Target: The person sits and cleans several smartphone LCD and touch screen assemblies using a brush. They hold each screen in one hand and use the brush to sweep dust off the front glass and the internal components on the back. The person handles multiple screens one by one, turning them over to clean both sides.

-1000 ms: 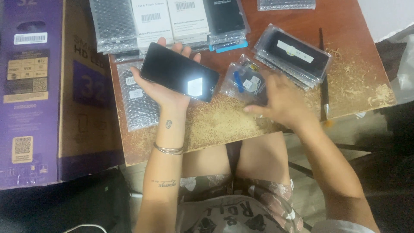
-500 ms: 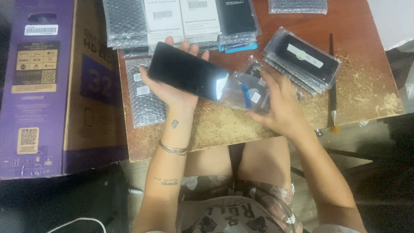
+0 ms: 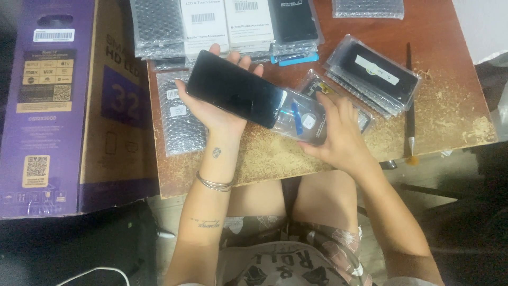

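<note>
My left hand (image 3: 214, 108) is palm up over the left part of a worn wooden table (image 3: 450, 100) and holds a black phone screen (image 3: 235, 89) lying flat across the fingers. My right hand (image 3: 338, 132) grips a clear plastic bag (image 3: 304, 116) with a dark part and a blue strip inside. The bag's left edge touches the right end of the black screen, slightly under it.
Bubble-wrapped packets (image 3: 157, 26), two white boxes (image 3: 203, 24) and a black packet (image 3: 292, 20) line the table's far edge. A stack of bagged black screens (image 3: 375, 71) lies at the right, beside a thin brush (image 3: 410, 100). A large purple-and-brown carton (image 3: 69, 100) stands at the left.
My right hand picked the clear bag off the table and brought it left against the black screen. The bright reflection on the screen has gone.
</note>
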